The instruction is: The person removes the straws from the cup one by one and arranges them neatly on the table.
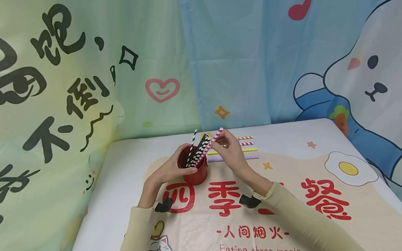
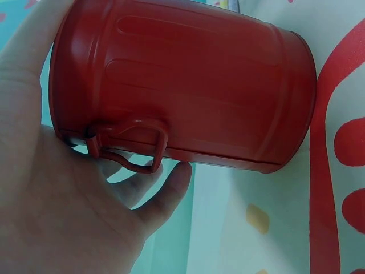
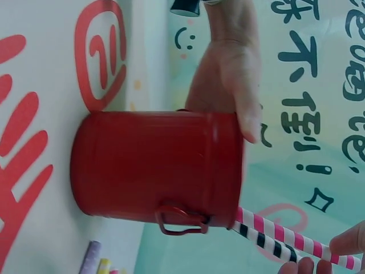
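Here, the right hand pinches a pink-and-white striped paper straw at frame centre, tilted, top end pointing upper right, bottom inside the upright red metal bucket, which holds black-and-white straws; the left hand grips the bucket.

The red bucket hides the lower ends of the straws standing in it. In the right wrist view only fingertips show at the edge. The bench runs past the bottom edge.
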Demonstrator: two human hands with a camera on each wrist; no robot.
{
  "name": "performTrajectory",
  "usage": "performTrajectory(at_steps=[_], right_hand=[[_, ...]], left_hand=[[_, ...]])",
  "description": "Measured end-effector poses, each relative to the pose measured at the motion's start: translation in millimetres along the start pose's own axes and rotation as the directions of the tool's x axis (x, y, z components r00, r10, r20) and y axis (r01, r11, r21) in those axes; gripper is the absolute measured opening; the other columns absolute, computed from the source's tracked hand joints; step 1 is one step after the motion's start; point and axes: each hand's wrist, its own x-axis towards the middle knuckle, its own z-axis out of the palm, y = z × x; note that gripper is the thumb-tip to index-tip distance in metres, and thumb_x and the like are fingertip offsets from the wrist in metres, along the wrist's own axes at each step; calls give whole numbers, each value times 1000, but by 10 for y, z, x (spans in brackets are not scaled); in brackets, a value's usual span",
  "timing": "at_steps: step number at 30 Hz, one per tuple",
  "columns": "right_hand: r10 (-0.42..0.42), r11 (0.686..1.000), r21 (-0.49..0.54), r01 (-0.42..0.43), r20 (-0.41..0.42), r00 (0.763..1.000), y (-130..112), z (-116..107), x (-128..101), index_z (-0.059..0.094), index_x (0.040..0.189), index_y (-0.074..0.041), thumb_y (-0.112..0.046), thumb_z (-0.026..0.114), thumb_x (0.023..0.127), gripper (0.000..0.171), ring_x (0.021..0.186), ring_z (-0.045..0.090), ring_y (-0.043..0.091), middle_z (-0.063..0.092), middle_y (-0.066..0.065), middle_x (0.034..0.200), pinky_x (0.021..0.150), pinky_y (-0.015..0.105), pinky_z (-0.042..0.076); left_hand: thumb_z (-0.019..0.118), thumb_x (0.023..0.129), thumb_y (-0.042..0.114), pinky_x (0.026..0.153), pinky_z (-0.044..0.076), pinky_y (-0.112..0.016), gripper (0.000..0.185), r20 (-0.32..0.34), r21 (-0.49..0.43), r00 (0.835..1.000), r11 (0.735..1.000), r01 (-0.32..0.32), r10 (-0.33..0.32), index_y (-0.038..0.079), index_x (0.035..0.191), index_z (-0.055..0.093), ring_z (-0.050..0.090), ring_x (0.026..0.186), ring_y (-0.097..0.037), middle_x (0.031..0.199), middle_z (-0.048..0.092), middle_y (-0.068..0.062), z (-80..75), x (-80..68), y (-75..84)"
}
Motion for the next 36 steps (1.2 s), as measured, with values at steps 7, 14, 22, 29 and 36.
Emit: performTrajectory(at_steps=[7, 14, 22, 29, 36], right_hand=[[-27, 1000, 15, 27, -1, 1000, -110, -117, 28, 58, 102, -6, -14, 63, 93, 13, 97, 60, 21, 60, 5, 103, 83, 30, 51], [-49, 998, 40, 49, 8, 999, -341, -341, 30, 57, 109, -3, -15, 62, 94, 19, 101, 58, 18, 58, 1, 104, 84, 23, 51], [-117, 982, -139, 127, 77, 990, -636, -700, 24, 55, 112, -4, -16, 62, 96, 21, 102, 58, 18, 60, 4, 106, 88, 22, 50], [-146, 825, -507, 249, 234, 961, -633, -720, 39, 56, 95, -16, -14, 61, 87, 9, 88, 56, 18, 61, 0, 94, 78, 37, 48], [-86, 350, -865, 361, 354, 931, -292, -512, 5, 60, 103, -14, -20, 62, 81, 23, 82, 53, 23, 60, 4, 90, 70, 38, 48]], left_hand=[[80, 85, 34, 104, 52, -46, 88, 1, -3, 1000, 1000, 19, -19, 29, 153, 24, 43, 137, -28, 149, 41, -5, 10, 2, -5], [81, 84, 35, 102, 53, -45, 89, -5, 0, 1000, 1000, 20, -20, 30, 153, 25, 43, 137, -28, 149, 41, -4, 12, -4, -3], [80, 85, 31, 103, 52, -47, 87, -1, 1, 1000, 1000, 15, -15, 29, 153, 25, 43, 138, -29, 149, 42, -5, 16, 2, -4], [80, 85, 32, 102, 53, -47, 87, -2, 1, 1000, 1000, 16, -16, 29, 153, 25, 43, 137, -29, 148, 42, -5, 15, -8, 15], [81, 84, 36, 100, 54, -45, 87, -17, 6, 999, 999, 34, -34, 33, 151, 26, 44, 136, -27, 146, 43, -2, 23, -12, 25]])
